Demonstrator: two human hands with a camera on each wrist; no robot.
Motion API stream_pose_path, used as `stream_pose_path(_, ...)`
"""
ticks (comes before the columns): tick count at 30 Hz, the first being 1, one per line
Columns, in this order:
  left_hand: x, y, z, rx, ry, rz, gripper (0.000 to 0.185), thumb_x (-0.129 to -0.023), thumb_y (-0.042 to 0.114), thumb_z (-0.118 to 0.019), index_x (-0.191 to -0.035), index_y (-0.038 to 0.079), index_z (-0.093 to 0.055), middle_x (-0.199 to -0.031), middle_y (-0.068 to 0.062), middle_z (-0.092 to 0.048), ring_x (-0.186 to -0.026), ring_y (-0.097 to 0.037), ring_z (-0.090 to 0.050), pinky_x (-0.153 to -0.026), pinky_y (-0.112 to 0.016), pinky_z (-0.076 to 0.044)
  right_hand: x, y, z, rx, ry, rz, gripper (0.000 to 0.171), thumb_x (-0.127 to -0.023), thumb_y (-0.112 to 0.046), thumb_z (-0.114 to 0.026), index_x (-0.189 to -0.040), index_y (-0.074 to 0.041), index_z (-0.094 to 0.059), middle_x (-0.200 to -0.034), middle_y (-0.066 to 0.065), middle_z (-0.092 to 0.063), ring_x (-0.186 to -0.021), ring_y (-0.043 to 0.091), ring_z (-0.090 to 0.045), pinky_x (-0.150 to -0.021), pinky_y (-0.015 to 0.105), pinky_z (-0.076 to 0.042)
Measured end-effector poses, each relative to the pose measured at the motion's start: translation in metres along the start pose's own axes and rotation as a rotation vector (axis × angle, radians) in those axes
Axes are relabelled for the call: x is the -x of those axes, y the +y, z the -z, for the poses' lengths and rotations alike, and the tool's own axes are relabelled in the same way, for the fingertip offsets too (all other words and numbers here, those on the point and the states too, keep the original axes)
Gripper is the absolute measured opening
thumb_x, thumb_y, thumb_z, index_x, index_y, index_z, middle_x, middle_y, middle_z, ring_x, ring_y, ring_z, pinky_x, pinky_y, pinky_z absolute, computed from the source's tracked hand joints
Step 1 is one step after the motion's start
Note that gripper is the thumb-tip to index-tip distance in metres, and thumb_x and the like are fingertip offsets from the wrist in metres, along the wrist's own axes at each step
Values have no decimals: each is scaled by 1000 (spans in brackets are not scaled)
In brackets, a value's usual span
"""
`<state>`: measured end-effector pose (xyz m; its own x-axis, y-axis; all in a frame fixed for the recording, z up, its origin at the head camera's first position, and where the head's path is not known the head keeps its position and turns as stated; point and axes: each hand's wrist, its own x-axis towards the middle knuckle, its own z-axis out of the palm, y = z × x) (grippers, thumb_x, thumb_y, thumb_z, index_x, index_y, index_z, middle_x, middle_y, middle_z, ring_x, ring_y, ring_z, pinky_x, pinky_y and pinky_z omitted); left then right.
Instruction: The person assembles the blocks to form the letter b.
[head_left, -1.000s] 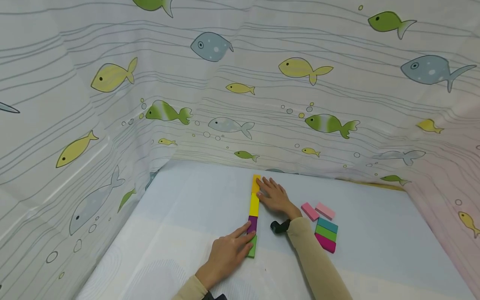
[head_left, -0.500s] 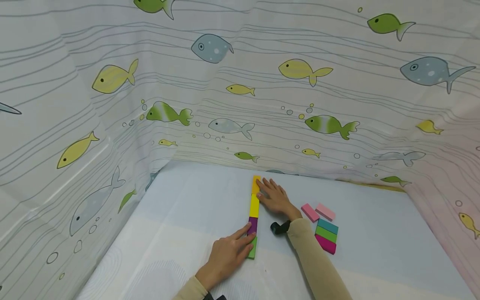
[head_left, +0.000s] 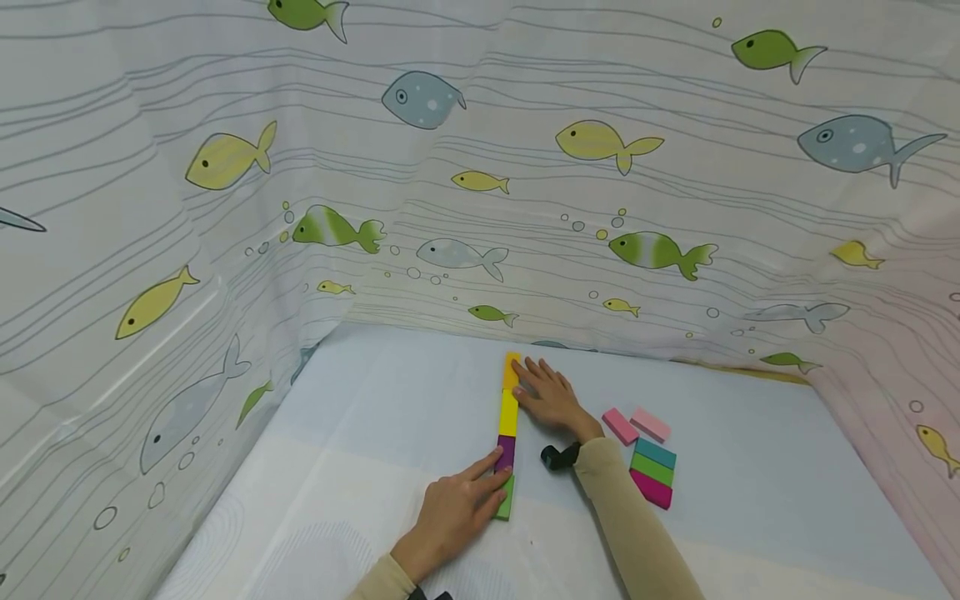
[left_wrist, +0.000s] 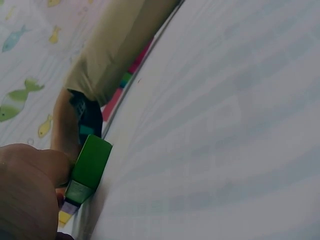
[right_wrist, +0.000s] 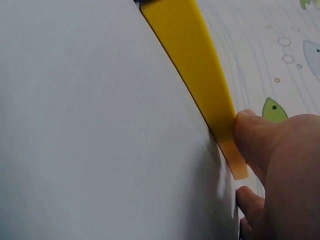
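A straight line of flat blocks lies on the pale blue table (head_left: 390, 392): orange (head_left: 512, 369), yellow (head_left: 509, 412), purple (head_left: 506, 452) and green (head_left: 506, 500). My left hand (head_left: 491, 477) rests at the near end, with straight fingers touching the purple and green blocks from the left. The left wrist view shows my thumb pressed against the green block (left_wrist: 90, 167). My right hand (head_left: 534, 385) lies flat on the right of the far end. In the right wrist view its thumb (right_wrist: 255, 135) touches the orange block (right_wrist: 235, 162) beside the yellow block (right_wrist: 195, 65).
Two pink blocks (head_left: 619, 424) (head_left: 650, 422) lie to the right of the line, with a teal (head_left: 655, 451), a green (head_left: 652, 467) and a magenta block (head_left: 650, 487) side by side nearer me. A fish-patterned curtain (head_left: 480, 167) walls the table on three sides.
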<state>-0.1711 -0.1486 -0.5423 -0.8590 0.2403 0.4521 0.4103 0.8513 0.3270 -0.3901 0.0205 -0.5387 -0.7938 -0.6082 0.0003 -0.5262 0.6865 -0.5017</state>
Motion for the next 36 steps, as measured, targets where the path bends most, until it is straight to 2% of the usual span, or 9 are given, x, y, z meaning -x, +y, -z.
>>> stream_pose_path(8,0,-1,0,-10,12,-11,32,-91,32,-71,-121,23,-73,-138,0,-61,-69,-16,-70,-52,-21,-47,2,-1,0,4,9,-2,61,-102,-49,-43,-157,-27,-27,-165,4,-18,-153,31,-7,-118,59,-3)
stream_pose_path(12,1,-1,0,-7,-6,4,33,-92,33,-69,-123,24,-72,-139,2,-60,-76,-18,-72,-53,-24,-49,2,-2,-1,0,16,4,60,-102,-47,-44,-157,-26,-28,-165,5,-20,-153,32,-8,-118,60,-3)
stream_pose_path(19,0,-1,0,12,-26,25,33,-93,34,-68,-125,24,-71,-141,2,-58,-81,-20,-73,-52,-23,-47,2,-2,0,7,3,0,60,-103,-48,-43,-157,-27,-27,-165,4,-18,-153,31,-7,-118,58,-3)
stream_pose_path(25,-2,0,1,27,-59,38,34,-94,34,-67,-127,24,-69,-143,2,-57,-99,-19,-71,-62,-26,-53,1,-1,2,7,2,2,61,-103,-49,-42,-157,-27,-27,-165,4,-17,-153,30,-5,-118,59,-2)
stream_pose_path(36,0,0,0,25,-38,42,33,-95,36,-65,-126,26,-70,-142,4,-58,-79,-18,-72,-51,-19,-43,0,2,-1,1,5,19,60,-103,-48,-42,-157,-27,-27,-165,6,-18,-153,32,-6,-117,61,-3)
